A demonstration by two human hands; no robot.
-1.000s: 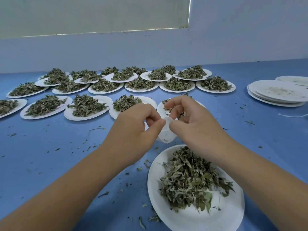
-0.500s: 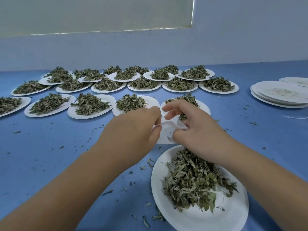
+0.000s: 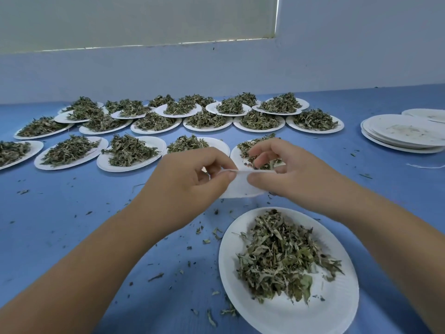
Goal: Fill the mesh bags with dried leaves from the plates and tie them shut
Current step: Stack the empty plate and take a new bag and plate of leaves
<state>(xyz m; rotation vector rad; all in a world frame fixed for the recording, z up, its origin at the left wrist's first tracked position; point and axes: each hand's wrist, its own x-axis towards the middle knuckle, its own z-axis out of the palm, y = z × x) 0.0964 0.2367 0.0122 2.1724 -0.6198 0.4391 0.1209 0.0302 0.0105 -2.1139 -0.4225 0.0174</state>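
A small white mesh bag [image 3: 240,188] hangs between my two hands above the blue table. My left hand [image 3: 190,186] pinches the bag's top edge on the left with thumb and forefinger. My right hand [image 3: 286,175] pinches the same edge on the right, its other fingers curled above. The top edge is pulled taut between them. The bag looks flat, with no leaves visible inside. Just below, a white paper plate [image 3: 277,317] carries a heap of dried green leaves [image 3: 281,256].
Several white plates heaped with dried leaves [image 3: 130,150] fill the far left and middle of the blue table [image 3: 60,225]. A stack of bare plates [image 3: 404,133] stands at the right, a white string [image 3: 426,166] beside it. Leaf crumbs litter the cloth.
My hands have drawn apart, stretching the bag's top edge flat between them. Before, the bag was bunched between hands held close together.
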